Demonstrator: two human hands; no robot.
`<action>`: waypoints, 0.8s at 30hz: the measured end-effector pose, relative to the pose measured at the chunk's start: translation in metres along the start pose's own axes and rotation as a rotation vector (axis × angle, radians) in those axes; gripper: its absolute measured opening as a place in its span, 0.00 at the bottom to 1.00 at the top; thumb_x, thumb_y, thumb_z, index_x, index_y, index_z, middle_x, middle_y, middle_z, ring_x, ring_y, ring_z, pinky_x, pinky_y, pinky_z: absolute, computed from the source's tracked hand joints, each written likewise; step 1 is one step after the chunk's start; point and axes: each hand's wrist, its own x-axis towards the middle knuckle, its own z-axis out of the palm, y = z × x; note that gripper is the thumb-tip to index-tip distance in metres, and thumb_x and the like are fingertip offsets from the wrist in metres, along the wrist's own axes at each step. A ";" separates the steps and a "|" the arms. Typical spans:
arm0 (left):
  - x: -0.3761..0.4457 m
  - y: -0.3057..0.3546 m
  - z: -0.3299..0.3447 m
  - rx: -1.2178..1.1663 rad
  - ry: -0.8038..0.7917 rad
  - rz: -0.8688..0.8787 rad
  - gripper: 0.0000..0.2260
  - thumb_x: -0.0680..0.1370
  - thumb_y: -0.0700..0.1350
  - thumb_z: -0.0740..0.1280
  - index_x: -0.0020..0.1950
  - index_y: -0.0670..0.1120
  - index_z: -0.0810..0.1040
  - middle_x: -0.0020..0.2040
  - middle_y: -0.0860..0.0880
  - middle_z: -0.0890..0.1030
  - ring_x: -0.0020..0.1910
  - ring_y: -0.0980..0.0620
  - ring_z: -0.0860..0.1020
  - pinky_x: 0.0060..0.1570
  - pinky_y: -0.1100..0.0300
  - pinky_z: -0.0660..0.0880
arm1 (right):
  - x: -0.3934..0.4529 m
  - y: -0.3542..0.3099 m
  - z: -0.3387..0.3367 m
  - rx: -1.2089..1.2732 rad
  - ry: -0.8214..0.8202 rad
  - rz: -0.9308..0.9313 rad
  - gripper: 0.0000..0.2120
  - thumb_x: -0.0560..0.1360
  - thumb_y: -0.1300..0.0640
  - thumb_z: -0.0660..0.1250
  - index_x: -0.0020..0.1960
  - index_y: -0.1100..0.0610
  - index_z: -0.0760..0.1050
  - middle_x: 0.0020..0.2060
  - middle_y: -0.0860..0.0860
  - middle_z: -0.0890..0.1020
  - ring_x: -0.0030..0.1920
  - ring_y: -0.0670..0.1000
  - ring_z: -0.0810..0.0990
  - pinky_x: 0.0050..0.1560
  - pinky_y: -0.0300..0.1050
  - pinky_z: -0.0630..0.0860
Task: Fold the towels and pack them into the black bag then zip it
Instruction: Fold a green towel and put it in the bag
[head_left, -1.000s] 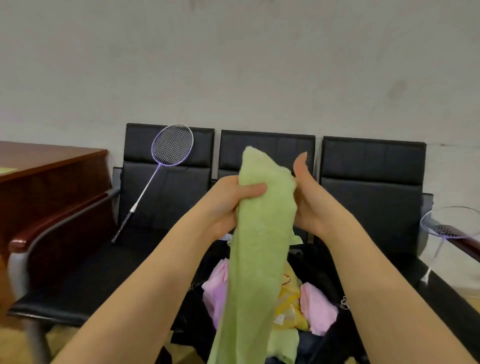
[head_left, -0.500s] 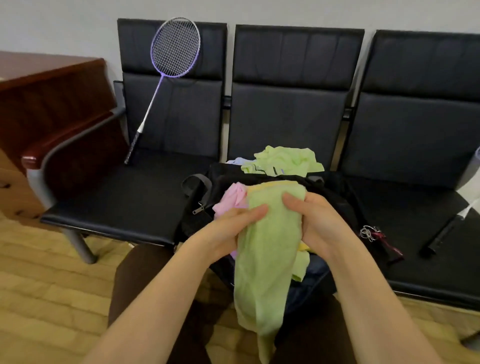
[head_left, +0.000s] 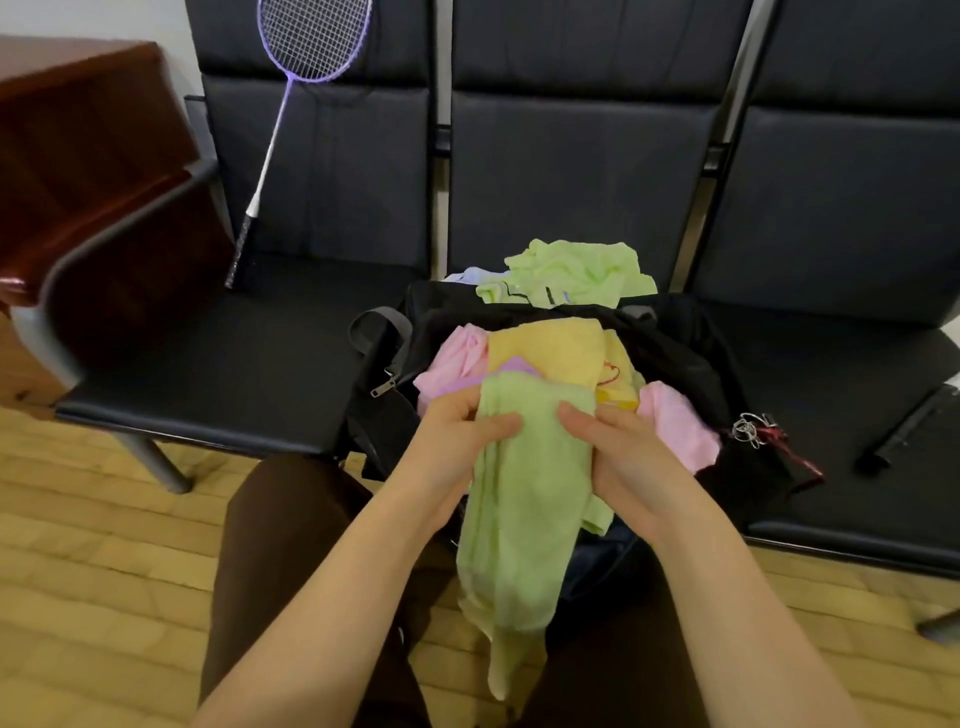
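Observation:
A long green towel (head_left: 524, 519) hangs down in front of me, its top edge held between both hands. My left hand (head_left: 457, 441) pinches its left side with the thumb on top. My right hand (head_left: 618, 457) grips its right side. Just behind the hands, the open black bag (head_left: 675, 353) sits on the middle seat, with a yellow towel (head_left: 550, 353) and pink towels (head_left: 457, 358) piled in its mouth. Another crumpled green towel (head_left: 576, 270) lies behind the bag.
A row of black chairs (head_left: 571, 171) stands against the wall. A purple badminton racket (head_left: 291, 104) leans on the left chair. A racket handle (head_left: 904, 431) lies on the right seat. Keys on a red strap (head_left: 763, 434) hang at the bag's right. A dark wooden desk (head_left: 78, 130) stands at left.
My view has tilted down from the wall to the seats. Both hands have brought the green towel down from chest height to just above the open bag.

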 end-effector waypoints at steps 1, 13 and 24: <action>0.000 0.000 -0.001 0.079 0.044 0.037 0.10 0.76 0.34 0.68 0.56 0.42 0.79 0.52 0.41 0.84 0.53 0.41 0.82 0.54 0.48 0.79 | 0.001 0.000 0.002 0.005 0.012 -0.008 0.20 0.72 0.55 0.66 0.61 0.64 0.77 0.55 0.59 0.83 0.57 0.56 0.82 0.60 0.54 0.77; -0.012 -0.013 -0.010 0.463 0.308 0.111 0.07 0.72 0.49 0.74 0.37 0.50 0.78 0.41 0.52 0.78 0.42 0.52 0.76 0.43 0.59 0.73 | 0.016 0.000 0.022 0.044 0.008 -0.001 0.14 0.80 0.54 0.61 0.61 0.58 0.78 0.56 0.58 0.83 0.58 0.57 0.82 0.60 0.57 0.76; -0.012 0.002 -0.003 0.546 0.304 0.209 0.11 0.80 0.45 0.63 0.38 0.48 0.67 0.32 0.47 0.71 0.31 0.52 0.69 0.37 0.56 0.74 | 0.004 -0.001 0.016 -0.264 -0.025 0.025 0.19 0.75 0.52 0.69 0.64 0.55 0.76 0.55 0.52 0.84 0.57 0.53 0.82 0.57 0.53 0.78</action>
